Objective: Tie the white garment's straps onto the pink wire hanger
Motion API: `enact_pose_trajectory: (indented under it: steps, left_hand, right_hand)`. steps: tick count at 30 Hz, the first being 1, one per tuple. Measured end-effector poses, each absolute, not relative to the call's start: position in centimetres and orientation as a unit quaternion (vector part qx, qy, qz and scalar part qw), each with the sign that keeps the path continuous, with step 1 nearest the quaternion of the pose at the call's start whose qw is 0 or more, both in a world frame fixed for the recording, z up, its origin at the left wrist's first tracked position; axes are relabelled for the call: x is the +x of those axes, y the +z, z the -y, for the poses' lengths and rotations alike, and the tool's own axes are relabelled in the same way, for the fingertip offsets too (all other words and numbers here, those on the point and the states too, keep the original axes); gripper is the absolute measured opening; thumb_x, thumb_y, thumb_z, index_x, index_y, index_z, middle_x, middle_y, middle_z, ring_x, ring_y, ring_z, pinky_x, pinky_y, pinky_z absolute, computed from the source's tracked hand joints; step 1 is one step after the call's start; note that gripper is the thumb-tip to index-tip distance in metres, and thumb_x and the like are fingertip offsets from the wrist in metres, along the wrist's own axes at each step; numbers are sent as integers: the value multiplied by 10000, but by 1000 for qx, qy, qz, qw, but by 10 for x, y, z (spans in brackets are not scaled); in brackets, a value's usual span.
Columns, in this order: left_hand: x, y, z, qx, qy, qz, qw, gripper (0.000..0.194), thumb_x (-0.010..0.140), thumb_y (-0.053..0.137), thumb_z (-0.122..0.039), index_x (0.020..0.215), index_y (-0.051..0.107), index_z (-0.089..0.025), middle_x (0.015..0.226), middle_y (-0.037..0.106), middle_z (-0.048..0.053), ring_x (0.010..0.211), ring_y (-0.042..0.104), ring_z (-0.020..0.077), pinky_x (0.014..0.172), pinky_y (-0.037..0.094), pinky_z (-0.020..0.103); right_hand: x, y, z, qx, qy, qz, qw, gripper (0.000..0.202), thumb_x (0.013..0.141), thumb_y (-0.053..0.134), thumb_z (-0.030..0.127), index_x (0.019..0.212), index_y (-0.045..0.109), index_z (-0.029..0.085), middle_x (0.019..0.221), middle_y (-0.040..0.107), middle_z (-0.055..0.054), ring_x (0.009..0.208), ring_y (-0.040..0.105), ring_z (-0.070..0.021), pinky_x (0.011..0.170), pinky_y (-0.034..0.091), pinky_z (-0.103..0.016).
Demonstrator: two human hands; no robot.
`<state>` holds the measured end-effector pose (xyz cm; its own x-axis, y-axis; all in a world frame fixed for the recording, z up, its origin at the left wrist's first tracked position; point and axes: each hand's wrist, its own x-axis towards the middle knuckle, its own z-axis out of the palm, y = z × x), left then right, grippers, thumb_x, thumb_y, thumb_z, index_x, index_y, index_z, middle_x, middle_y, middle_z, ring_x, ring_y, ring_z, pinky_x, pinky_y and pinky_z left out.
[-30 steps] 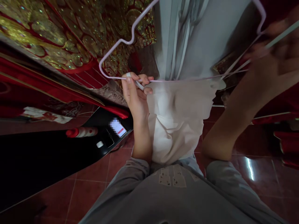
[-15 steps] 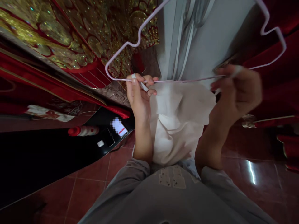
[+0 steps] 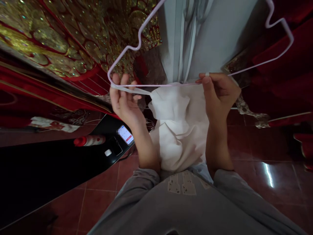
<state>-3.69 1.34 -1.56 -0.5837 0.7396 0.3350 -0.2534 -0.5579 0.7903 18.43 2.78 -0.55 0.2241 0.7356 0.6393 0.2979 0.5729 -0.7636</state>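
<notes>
A thin pale-pink clothes hanger [image 3: 168, 85] spans the space in front of me, its bottom bar running nearly level. Off-white cloth [image 3: 181, 130] hangs below the bar, down towards my lap. At the bar's left corner is my left hand [image 3: 128, 104], palm towards me, with curled fingers holding a narrow white strap [image 3: 139, 91] that runs to the cloth's upper left. My right hand [image 3: 218, 93] pinches the bar near the cloth's upper right corner. A bit of white shows at its fingertips; I cannot tell whether it is a strap.
Red garments with gold sequins [image 3: 80, 36] hang at the left, dark red cloth [image 3: 276, 78] at the right. A black table [image 3: 56, 166] holds a red-capped bottle [image 3: 91, 140], a lit phone [image 3: 125, 134], a dark phone and a small white case [image 3: 108, 152].
My left hand has slid left to the hanger's corner, drawing the strap out along the bar. My right hand has come inward to the left along the bar. The hanger has shifted slightly left.
</notes>
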Motion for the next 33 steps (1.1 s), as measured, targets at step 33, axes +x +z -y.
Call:
enact_pose_trajectory:
  steps: [33]
  left_hand:
    - [-44,26,-27,252,754,-345,499,391,1177,386,-375,905,607,-201,748,671,31,780,722,190,785,579,313]
  right_hand:
    - [178,0,-25,-427,235,557,672,275,964,724,509,922,779,244,889,771,6,586,545,-81,509,339,-260]
